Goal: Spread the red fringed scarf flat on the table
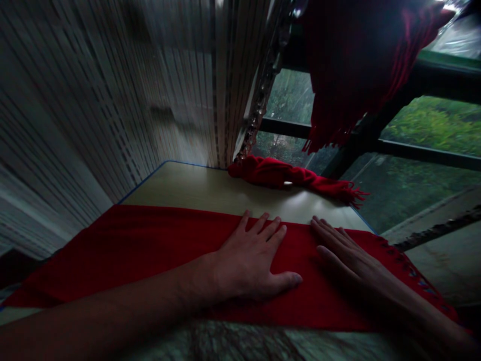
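A red fringed scarf [150, 245] lies spread across a pale table [180, 185], its fringe at the right end. Flat on its middle rests my left hand [250, 258], fingers spread toward the far edge and thumb out to the right. My right hand [343, 250] is over the scarf's right part, fingers stretched out together and the palm turned toward the left; whether all of it touches the cloth I cannot tell. Neither hand grips anything. A second red scarf [278, 173], bunched lengthwise with its fringe to the right, lies along the table's far edge.
More red fringed cloth [349, 70] hangs at the upper right, before a window with dark bars [289, 128]. A striped curtain [180, 90] borders the table's far and left sides. A dark beaded trim [259, 100] runs down beside the window.
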Available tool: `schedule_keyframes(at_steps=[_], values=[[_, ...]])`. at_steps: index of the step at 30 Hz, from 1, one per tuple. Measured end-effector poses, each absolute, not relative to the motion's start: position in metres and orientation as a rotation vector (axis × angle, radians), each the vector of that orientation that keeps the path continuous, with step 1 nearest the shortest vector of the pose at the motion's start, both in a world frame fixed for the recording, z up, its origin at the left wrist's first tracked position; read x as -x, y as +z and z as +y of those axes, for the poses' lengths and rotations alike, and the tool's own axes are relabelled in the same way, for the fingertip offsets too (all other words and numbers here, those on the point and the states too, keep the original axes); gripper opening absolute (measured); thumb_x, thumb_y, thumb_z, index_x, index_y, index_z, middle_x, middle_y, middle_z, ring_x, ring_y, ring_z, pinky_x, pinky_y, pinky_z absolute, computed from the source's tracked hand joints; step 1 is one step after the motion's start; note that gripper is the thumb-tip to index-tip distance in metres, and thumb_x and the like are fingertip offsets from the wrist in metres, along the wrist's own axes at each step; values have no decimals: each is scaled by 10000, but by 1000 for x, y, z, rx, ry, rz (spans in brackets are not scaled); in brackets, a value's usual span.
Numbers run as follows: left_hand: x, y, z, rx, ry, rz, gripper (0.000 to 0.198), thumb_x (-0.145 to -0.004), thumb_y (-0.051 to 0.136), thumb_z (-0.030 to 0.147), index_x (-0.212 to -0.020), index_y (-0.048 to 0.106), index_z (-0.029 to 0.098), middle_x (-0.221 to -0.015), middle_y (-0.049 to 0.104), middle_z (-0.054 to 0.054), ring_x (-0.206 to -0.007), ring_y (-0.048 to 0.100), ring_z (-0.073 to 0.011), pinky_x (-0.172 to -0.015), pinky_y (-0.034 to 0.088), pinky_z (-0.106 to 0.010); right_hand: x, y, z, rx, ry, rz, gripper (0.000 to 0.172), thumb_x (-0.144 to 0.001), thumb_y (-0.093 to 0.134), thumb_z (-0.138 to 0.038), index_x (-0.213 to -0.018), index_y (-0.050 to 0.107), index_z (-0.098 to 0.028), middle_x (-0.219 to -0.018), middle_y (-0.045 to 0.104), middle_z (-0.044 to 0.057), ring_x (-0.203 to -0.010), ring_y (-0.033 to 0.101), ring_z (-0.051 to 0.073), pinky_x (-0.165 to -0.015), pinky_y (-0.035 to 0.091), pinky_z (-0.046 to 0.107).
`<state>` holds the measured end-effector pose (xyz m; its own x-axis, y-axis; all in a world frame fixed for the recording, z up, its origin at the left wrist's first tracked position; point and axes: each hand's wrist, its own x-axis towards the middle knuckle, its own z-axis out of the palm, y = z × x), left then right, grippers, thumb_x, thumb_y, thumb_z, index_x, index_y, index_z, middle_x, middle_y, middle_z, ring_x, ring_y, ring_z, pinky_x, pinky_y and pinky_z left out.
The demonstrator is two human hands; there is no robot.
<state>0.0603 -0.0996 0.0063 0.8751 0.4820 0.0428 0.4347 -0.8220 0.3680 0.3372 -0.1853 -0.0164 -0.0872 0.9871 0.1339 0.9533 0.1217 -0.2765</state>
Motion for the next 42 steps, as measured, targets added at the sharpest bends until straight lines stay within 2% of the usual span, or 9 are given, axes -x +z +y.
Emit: schedule_keyframes(at_steps=[7,17,23,28,35,42], values=[[-60,5,-100,-2694,203,684,999,-943,344,834,-1649,273,130,-1734,172,-141,-1621,84,-346,-1290,-5,-647,-342,-21,-183,1954,148,-2093,754,-1035,278,-675,-1650,296,-238,-1703,260,64,-1574,215,296,-1294,144,595],[-61,4,-99,-2706,206,686,998,-945,358,826,-1647,280,120,-1726,208,-145,-1618,112,-348,-1289,4,-649,-344,-20,-183,1936,120,-2126,731,-1045,261,-654,-1635,340,-229,-1687,310,84,-1562,261,299,-1293,141,600],[-60,3,-99,-2723,220,685,1007,-943,330,839,-1641,292,114,-1722,229,-146,-1615,124,-350,-1289,22,-652,-344,-20,-183,1907,111,-2119,689,-1053,286,-635,-1636,331,-271,-1681,330,64,-1556,282,293,-1294,139,605],[-60,2,-98,-2726,217,697,1005,-937,320,848,-1644,290,134,-1723,232,-146,-1615,130,-350,-1289,25,-647,-345,-22,-182,1920,121,-2104,693,-1049,288,-640,-1639,325,-279,-1690,310,55,-1562,265,286,-1297,141,595],[-60,3,-98,-2711,195,693,1011,-941,340,838,-1643,286,113,-1723,231,-150,-1619,105,-347,-1290,9,-643,-344,-23,-181,1948,164,-2097,749,-1039,288,-664,-1634,341,-212,-1693,311,101,-1574,243,297,-1297,135,610],[-61,3,-98,-2711,219,677,1012,-940,351,836,-1646,280,113,-1725,227,-148,-1618,112,-344,-1290,-7,-639,-345,-18,-183,1886,48,-2076,690,-1058,337,-599,-1662,249,-277,-1737,224,76,-1596,179,290,-1301,137,619]])
